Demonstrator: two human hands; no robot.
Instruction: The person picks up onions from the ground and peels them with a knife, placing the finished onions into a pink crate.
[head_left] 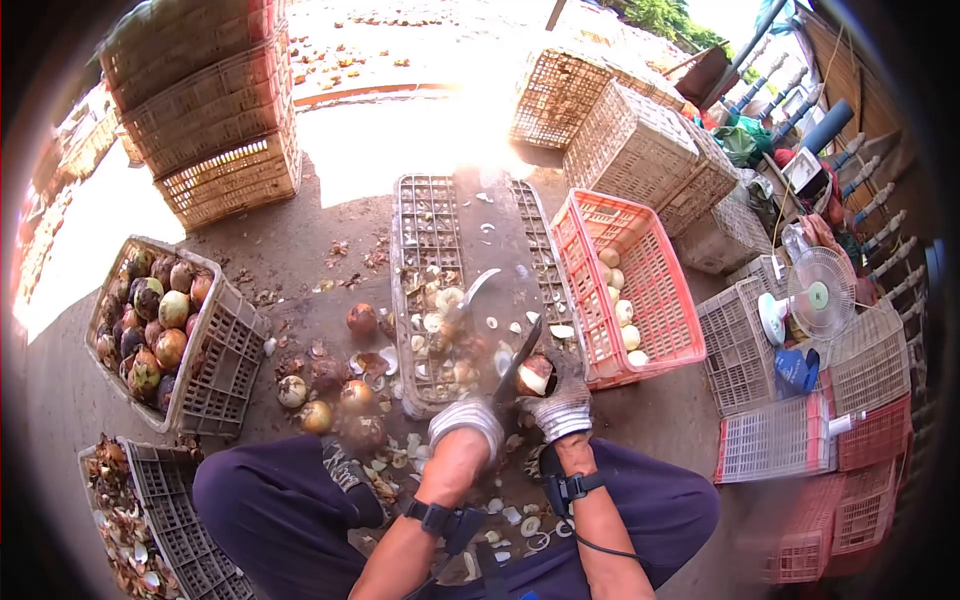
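My left hand [467, 425], in a white knitted glove, is closed around the handle end of a knife. The dark knife blade [523, 355] points up and away, against the onion. My right hand [558, 408], also gloved, grips a brown-skinned onion [535, 375] with a patch of white flesh bared. Several unpeeled onions [357, 395] lie on the ground left of my hands. Beyond my hands lies a crate [405, 260] with onions and cut scraps on it, partly blurred. White peelings [510, 515] are scattered between my legs.
An old crate [225, 375] of unpeeled onions stands at left, with a crate [185, 500] of skins nearer me. At right, a pink crate [650, 290] holds white peeled onions. Stacked crates [215, 130] rise at back left. A fan [818, 295] sits on crates at right.
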